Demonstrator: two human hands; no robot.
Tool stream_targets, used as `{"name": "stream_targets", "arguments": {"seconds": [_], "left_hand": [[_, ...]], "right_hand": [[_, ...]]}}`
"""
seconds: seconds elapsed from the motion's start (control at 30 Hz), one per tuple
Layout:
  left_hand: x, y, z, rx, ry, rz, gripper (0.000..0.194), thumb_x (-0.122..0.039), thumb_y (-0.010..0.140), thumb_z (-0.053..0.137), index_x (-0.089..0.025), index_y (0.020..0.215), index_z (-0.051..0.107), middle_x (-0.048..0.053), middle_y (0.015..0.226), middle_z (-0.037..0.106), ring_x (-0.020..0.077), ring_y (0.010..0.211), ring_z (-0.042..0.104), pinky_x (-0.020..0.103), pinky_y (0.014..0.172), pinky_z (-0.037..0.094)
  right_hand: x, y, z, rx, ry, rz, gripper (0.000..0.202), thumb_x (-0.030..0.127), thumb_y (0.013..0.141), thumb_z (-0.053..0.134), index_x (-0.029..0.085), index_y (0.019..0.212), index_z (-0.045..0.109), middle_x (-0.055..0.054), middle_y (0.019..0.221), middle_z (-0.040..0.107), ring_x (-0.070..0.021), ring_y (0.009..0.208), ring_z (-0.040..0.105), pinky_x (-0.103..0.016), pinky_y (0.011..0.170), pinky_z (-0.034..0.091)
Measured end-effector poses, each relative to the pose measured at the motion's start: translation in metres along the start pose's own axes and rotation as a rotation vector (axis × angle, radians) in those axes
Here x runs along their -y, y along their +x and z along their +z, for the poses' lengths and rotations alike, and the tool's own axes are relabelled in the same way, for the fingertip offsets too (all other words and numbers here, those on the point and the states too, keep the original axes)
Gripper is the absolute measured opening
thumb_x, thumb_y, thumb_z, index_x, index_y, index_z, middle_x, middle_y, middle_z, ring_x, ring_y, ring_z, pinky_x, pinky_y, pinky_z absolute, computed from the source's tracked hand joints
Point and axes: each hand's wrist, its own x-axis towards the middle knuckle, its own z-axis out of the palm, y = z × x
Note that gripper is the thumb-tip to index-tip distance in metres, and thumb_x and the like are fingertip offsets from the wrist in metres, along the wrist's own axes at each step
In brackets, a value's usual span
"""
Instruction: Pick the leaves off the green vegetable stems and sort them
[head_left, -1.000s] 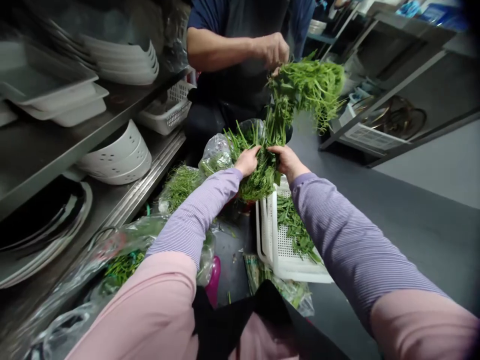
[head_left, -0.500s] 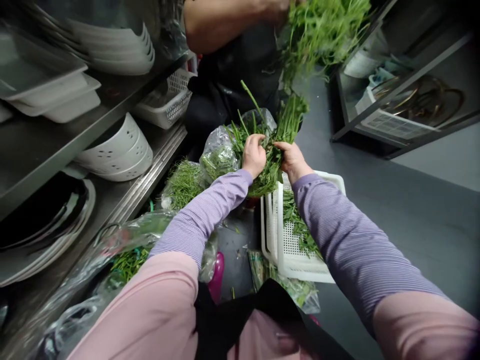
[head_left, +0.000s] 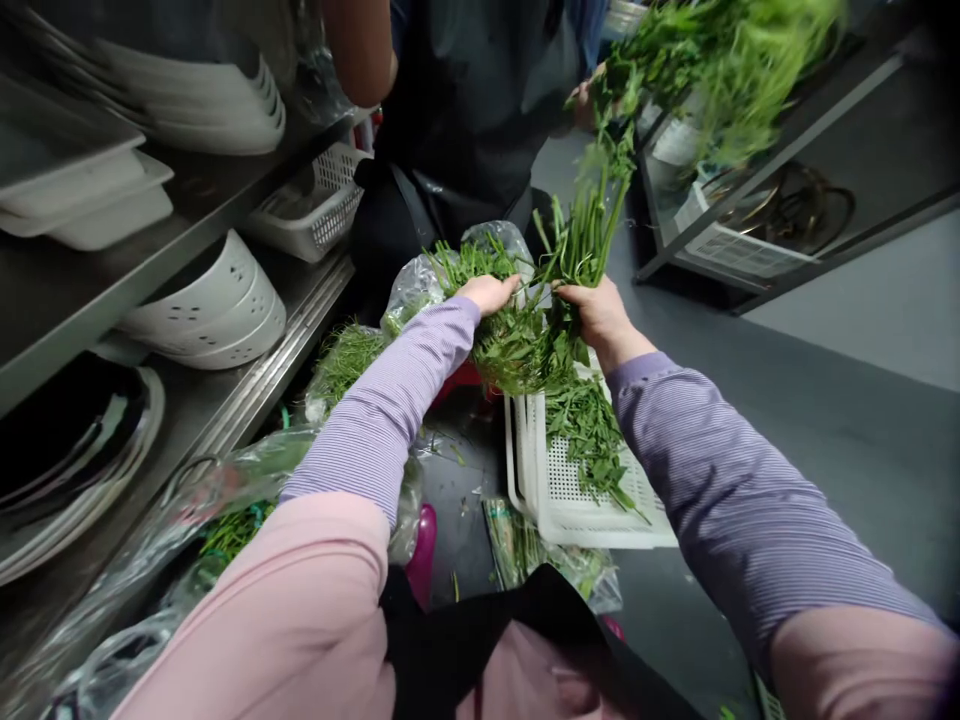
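Note:
My right hand (head_left: 606, 320) is closed round a bunch of leafy green stems (head_left: 587, 235), the stalks pointing up and the leaves hanging below. Just to its left, my left hand (head_left: 489, 293) is closed at a heap of loose leafy greens (head_left: 514, 350), fingers partly sunk in the leaves. Under my right wrist stands a white perforated basket (head_left: 600, 530), with cut greens (head_left: 589, 435) lying inside it.
Opposite me a person in a black apron (head_left: 465, 110) holds a large bunch of feathery greens (head_left: 720, 80). Metal shelving with stacked white bowls (head_left: 210, 310) runs along the left. Bagged greens (head_left: 345, 365) lie on the floor. A rack (head_left: 750, 280) stands at right.
My left hand has lowered slightly and turned into the heap; the stems upright beside it have dropped. My right hand has shifted right with its bunch. The other person's greens have swung right.

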Motion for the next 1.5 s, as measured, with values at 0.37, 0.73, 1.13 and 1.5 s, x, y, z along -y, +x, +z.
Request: {"name": "stream_targets", "arguments": {"seconds": [0.37,0.73,1.13,1.5], "left_hand": [[0.02,-0.006,0.02,-0.204,0.384,0.018,0.036,-0.036,0.084,0.042,-0.022,0.111,0.061,0.014,0.121,0.046,0.0286,0.116,0.034,0.04,0.082,0.042],[-0.018,-0.025,-0.008,-0.619,-0.277,0.02,0.029,-0.03,0.086,0.043,-0.016,0.103,0.062,0.011,0.127,0.047,0.0253,0.123,0.034,0.038,0.1,0.033],[-0.083,-0.062,-0.002,-0.338,-0.965,0.434,0.033,-0.027,0.086,0.045,-0.014,0.116,0.053,0.009,0.105,0.06,0.0201,0.102,0.055,0.036,0.094,0.04],[-0.076,-0.08,0.037,-0.368,-0.331,0.519,0.032,-0.029,0.082,0.047,-0.014,0.108,0.06,0.012,0.131,0.044,0.0252,0.122,0.039,0.037,0.104,0.03]], "right_hand": [[0.061,0.002,-0.014,0.057,0.212,-0.235,0.033,0.027,0.055,0.074,0.019,0.081,0.055,0.001,0.074,0.063,-0.0145,0.068,0.058,-0.04,0.075,0.048],[0.101,-0.011,-0.032,0.155,0.275,-0.183,0.03,0.023,0.05,0.075,0.021,0.075,0.058,0.001,0.071,0.064,-0.0146,0.062,0.058,-0.034,0.062,0.052],[0.058,-0.042,-0.008,0.131,0.486,-0.034,0.037,0.027,0.052,0.076,0.021,0.085,0.059,0.0,0.075,0.067,-0.0209,0.077,0.065,-0.039,0.074,0.055],[0.018,-0.057,-0.006,-0.235,0.589,0.138,0.024,0.017,0.054,0.072,0.017,0.072,0.056,0.005,0.066,0.062,-0.0099,0.061,0.06,-0.024,0.065,0.054]]}}
